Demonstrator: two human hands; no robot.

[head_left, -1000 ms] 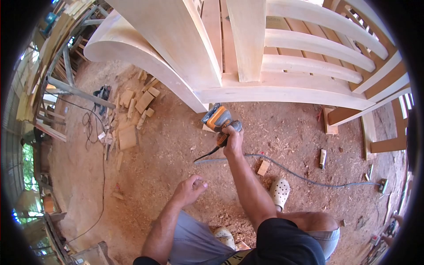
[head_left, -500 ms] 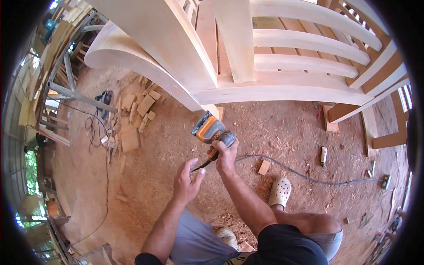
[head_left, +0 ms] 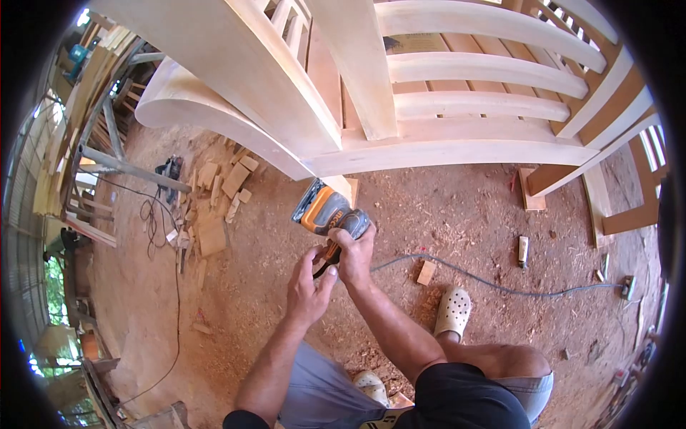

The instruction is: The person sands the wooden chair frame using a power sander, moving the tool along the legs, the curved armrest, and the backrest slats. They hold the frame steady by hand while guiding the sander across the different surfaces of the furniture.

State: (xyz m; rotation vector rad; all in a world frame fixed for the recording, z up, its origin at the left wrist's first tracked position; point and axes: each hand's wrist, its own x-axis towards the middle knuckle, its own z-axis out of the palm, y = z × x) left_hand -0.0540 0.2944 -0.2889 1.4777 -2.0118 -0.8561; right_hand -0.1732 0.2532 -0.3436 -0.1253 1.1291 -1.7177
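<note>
An orange and grey power sander [head_left: 329,212] is held by my right hand [head_left: 354,259], fingers wrapped round its body. Its dark pad faces up and left, close to the lower corner of a pale wooden bench frame [head_left: 457,154]. My left hand [head_left: 309,292] is at the sander's rear end, thumb and fingers around the black cord where it leaves the tool. The fingertips partly cover the cord.
Wood offcuts [head_left: 213,232] lie on the dirt floor at left, beside another power tool [head_left: 170,169]. A small wood block [head_left: 426,272], a tube [head_left: 524,252] and a grey cable [head_left: 493,284] lie at right. Metal trestle [head_left: 132,168] stands at left.
The sander and my right hand have shifted slightly left. My left hand has moved in to the cord, its thumb and fingers closer together. The bench frame appears a little further left.
</note>
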